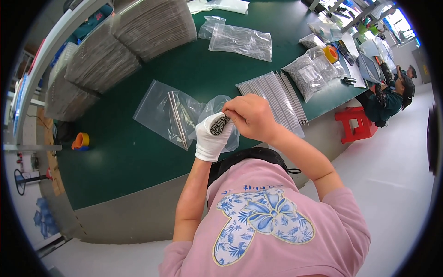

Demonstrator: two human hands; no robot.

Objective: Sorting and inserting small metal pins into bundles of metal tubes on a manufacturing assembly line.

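Observation:
My left hand (211, 144), in a white glove, is wrapped round a bundle of thin metal tubes (218, 125), whose open ends face up. Bare and pinched, my right hand (251, 115) touches the edge of that bundle with thumb and fingertips; what lies between them is too small to make out. A clear plastic bag (157, 104) lies flat to the left, with a few thin metal rods (176, 117) on it. Crumpled clear plastic shows behind the glove. Right of my hands, many long metal tubes (270, 94) lie side by side on the table.
Stacks of clear-wrapped packs (154, 27) stand at the back left of the green table (110, 171). Filled clear bags (307, 76) and a tape roll (331, 54) lie at right. Empty bags (240, 41) lie at the back. A person (392, 97) sits beyond a red stool (354, 124).

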